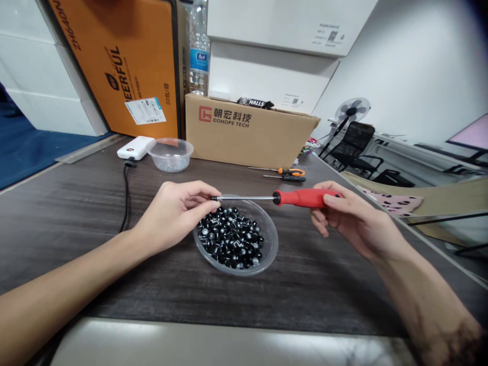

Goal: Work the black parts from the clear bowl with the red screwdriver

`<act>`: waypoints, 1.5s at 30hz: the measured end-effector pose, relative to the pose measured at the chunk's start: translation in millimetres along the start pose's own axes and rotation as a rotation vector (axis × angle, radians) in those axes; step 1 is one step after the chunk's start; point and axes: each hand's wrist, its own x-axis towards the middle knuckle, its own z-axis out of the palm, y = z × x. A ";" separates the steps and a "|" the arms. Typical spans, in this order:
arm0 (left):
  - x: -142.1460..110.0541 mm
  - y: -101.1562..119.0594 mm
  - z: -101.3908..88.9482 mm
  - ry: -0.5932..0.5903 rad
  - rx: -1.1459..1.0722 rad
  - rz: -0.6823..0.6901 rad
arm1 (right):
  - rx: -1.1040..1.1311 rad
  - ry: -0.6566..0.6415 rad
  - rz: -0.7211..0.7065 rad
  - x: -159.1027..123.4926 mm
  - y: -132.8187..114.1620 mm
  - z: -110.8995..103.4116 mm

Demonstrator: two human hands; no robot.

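My right hand [345, 216] holds a red-handled screwdriver [301, 197] level, its metal shaft pointing left. The tip meets the pinched fingers of my left hand [179, 211], which close on a small part I cannot make out. Both hands hover just above a clear plastic bowl [267, 254] filled with several small black and silver parts [232, 239] on the dark wooden table [76, 213].
A second clear bowl [170, 154] with small metal bits and a white power bank [135, 147] with a black cable stand at the back. A cardboard box [247, 132], an orange box [125, 61], a water bottle [199, 51] and two screwdrivers [285, 174] lie behind.
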 end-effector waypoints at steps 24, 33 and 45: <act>3.0 1.9 2.0 0.058 -0.243 -0.134 | 0.045 0.041 -0.157 1.7 4.1 1.3; 3.7 0.1 0.5 0.078 -0.341 -0.199 | 0.060 0.054 -0.154 1.6 4.0 0.4; 5.0 -3.3 -0.2 0.002 -0.254 -0.122 | 0.010 0.089 -0.153 8.2 10.4 1.9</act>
